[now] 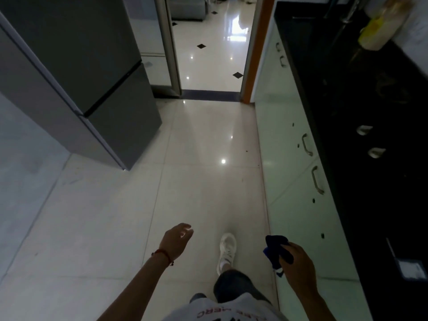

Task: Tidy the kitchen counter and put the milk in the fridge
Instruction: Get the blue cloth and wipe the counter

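I stand on the kitchen floor between the grey fridge [76, 72] on the left and the black counter [370, 158] on the right. Both fridge doors are closed. My right hand [298, 267] is low beside the counter's cabinets and grips a dark blue cloth [278, 251]. My left hand [177, 240] hangs over the floor with its fingers loosely apart and nothing in it. A red thread is tied round that wrist. No milk is in view.
Pale green cabinet fronts [291, 158] with metal handles run under the counter. A yellow-and-cream bottle [379, 28] stands at the counter's far end. A doorway [213, 49] ahead leads to a glossy tiled room. My white shoe [227, 251] steps forward.
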